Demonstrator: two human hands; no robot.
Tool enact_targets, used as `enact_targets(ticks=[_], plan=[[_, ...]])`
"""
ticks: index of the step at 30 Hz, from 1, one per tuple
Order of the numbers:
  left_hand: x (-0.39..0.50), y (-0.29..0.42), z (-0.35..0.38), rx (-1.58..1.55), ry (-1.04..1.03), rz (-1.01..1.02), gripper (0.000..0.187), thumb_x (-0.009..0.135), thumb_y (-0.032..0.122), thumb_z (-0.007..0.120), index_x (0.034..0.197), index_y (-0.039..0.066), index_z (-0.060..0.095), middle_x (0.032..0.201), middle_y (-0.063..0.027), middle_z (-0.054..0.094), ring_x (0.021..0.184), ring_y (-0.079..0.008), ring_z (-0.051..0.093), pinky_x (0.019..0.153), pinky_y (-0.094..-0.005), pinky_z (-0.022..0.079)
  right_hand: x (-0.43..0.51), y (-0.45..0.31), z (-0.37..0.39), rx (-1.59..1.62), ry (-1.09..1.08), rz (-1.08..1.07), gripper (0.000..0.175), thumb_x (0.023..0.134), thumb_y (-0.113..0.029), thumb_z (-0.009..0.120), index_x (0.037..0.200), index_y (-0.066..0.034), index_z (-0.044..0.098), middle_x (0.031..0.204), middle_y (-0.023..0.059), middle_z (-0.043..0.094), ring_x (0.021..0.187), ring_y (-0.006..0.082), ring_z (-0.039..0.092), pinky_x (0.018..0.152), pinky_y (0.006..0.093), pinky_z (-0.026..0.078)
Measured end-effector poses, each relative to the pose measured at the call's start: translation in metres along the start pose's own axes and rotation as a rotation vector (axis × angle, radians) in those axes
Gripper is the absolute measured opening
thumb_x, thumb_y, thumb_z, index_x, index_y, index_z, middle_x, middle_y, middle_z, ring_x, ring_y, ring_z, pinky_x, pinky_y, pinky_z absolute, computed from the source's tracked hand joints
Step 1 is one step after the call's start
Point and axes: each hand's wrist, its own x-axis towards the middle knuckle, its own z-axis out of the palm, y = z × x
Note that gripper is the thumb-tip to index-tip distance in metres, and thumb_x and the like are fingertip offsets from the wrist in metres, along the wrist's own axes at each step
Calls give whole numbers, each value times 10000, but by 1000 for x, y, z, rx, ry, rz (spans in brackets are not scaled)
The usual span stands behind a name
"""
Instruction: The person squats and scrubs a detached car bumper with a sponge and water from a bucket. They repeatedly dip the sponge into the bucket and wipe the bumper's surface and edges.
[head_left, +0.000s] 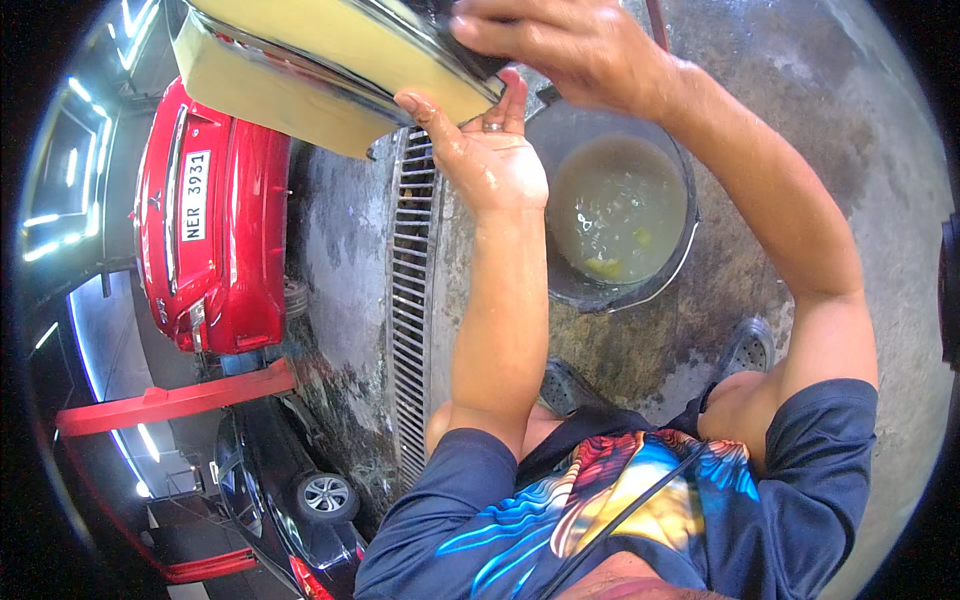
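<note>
A long pale yellow panel (345, 52) with glossy dark edges slants across the top of the view. My left hand (491, 154), wet and wearing a ring, grips its lower right end, thumb on the near face and fingers behind. Over the panel's dark upper end lies my right hand (577, 52), fingers bent; whether it holds something dark there or only touches the part cannot be told. Below both hands, a black bucket (551, 262) on the floor holds cloudy water (622, 202) with yellowish pieces in it.
A floor drain grate (411, 300) runs left of the bucket. Farther left are a red car (247, 225), a black car (262, 480) and a red lift arm (180, 397). My feet in clogs (752, 349) are near the bucket. The concrete floor looks wet in patches.
</note>
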Motion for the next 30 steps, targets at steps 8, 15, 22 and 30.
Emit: enact_targets(ticks=[8, 15, 22, 30], plan=[[0, -1, 2, -16, 5, 11, 974, 897, 774, 658, 1579, 128, 399, 1399, -158, 555, 1085, -307, 645, 993, -458, 593, 7, -1, 2, 4, 96, -81, 432, 830, -73, 768, 1258, -103, 720, 1243, 46, 718, 1200, 226, 644, 1030, 420, 452], [0, -2, 1, -13, -2, 29, 950, 913, 776, 635, 1567, 124, 411, 1426, -149, 544, 1116, -309, 653, 996, -456, 591, 3, -3, 4, -120, 10, -92, 456, 845, -105, 789, 1293, -125, 707, 1247, 38, 720, 1183, 199, 635, 973, 396, 442], [-1, 0, 5, -16, -7, 30, 938, 930, 766, 624, 1587, 138, 390, 1411, -143, 571, 1141, -308, 647, 1022, -462, 566, -2, -1, 13, 2, 38, -156, 584, 833, -100, 803, 1393, -159, 645, 1338, 44, 688, 1232, 203, 620, 997, 425, 436], [-4, 1, 5, -9, 33, -2, 955, 952, 780, 576, 1557, 59, 418, 1454, -143, 555, 1233, -261, 605, 999, -425, 574, -3, -2, 13, -26, 53, -124, 512, 828, -130, 806, 1324, -126, 681, 1274, 27, 705, 1208, 212, 618, 981, 405, 422]])
